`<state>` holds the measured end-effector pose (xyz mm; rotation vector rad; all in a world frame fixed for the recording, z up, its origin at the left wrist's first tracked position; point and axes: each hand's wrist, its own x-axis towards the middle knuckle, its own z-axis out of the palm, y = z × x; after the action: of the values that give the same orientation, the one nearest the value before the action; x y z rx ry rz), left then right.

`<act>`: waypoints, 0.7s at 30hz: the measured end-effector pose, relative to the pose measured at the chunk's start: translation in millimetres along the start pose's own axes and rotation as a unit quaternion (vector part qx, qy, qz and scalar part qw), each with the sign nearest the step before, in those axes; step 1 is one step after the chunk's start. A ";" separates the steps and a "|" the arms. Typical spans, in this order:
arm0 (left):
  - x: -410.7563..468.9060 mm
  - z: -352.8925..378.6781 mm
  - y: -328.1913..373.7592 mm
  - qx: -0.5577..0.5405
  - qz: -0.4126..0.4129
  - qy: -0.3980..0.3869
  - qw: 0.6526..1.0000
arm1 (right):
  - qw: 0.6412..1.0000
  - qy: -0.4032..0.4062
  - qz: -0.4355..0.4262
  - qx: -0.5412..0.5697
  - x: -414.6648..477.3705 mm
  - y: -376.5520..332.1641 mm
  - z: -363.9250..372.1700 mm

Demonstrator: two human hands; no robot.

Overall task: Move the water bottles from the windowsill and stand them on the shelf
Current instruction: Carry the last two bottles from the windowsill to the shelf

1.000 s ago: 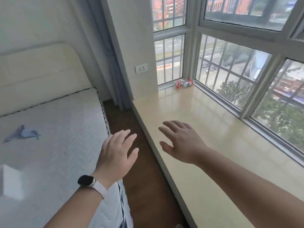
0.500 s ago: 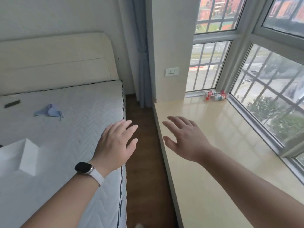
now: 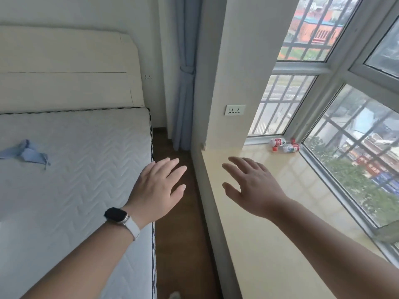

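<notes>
Two clear water bottles [image 3: 285,145] with red caps and red-white labels lie on their sides in the far corner of the wide beige windowsill [image 3: 280,234], against the window frame. My left hand [image 3: 158,188], with a watch on its wrist, hovers open over the mattress edge and the floor gap. My right hand [image 3: 253,186] hovers open above the near part of the sill, fingers spread, well short of the bottles. Both hands hold nothing. No shelf is in view.
A bed with a bare white mattress [image 3: 75,180] and cream headboard fills the left; a blue cloth [image 3: 26,151] lies on it. A narrow strip of dark wood floor [image 3: 183,244] runs between bed and sill. A wall socket [image 3: 235,110] and grey curtain [image 3: 183,83] stand ahead.
The view has swung left and moved forward along the gap; the bottles now appear further right. Both hands stay raised and open, holding nothing.
</notes>
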<state>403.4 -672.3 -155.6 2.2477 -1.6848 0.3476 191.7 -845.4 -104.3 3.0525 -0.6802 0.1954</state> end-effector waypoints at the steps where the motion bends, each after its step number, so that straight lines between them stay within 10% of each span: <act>1: 8.4 2.8 -12.0 0.000 0.006 0.000 1.000 | 1.000 0.006 0.006 0.001 12.6 -2.7 0.5; 21: 178.3 66.9 -86.7 -0.029 0.090 -0.004 0.996 | 0.996 0.024 0.081 0.006 151.9 57.6 41.2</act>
<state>537.0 -833.4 -159.6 2.0652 -1.8815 0.3260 308.5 -963.2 -127.5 2.9925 -0.9275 0.2745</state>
